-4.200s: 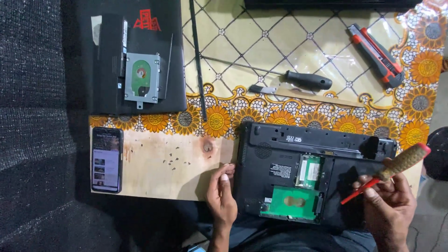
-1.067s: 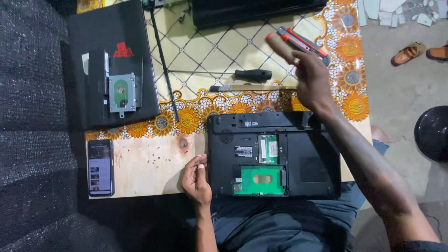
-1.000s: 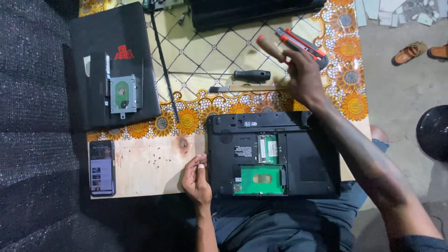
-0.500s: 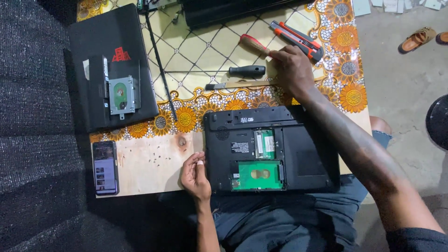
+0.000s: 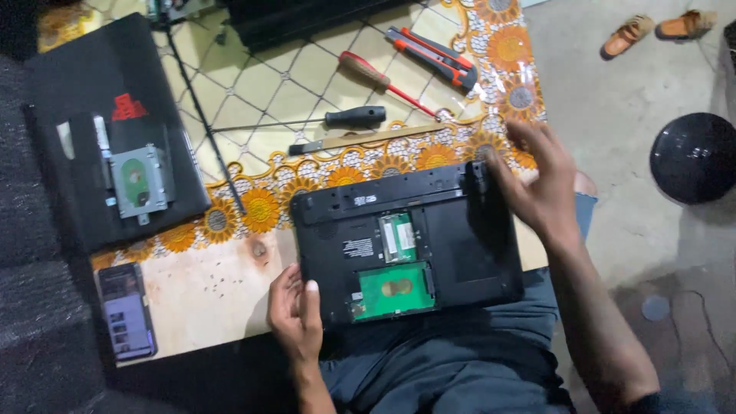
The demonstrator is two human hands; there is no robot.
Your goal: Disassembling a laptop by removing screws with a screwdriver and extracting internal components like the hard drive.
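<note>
An upturned black laptop [image 5: 460,238] lies at the table's near edge, its covers off, showing a green circuit board [image 5: 392,289] and a memory slot [image 5: 397,234]. My left hand [image 5: 295,314] rests at the laptop's left near corner, fingers bent against its edge. My right hand [image 5: 540,184] hovers with spread fingers over the laptop's far right corner, holding nothing. A red-handled screwdriver [image 5: 383,80] lies on the patterned cloth behind the laptop.
A black-handled screwdriver [image 5: 337,119], a metal ruler [image 5: 368,139] and a red and black utility knife [image 5: 433,55] lie on the cloth. A second laptop [image 5: 107,130] with a hard drive [image 5: 138,180] sits left. A phone [image 5: 126,310] and small screws [image 5: 215,285] lie near left.
My right hand set the red-handled screwdriver down on the cloth, then drew back to the laptop's right corner. The left hand stayed at the laptop's left edge.
</note>
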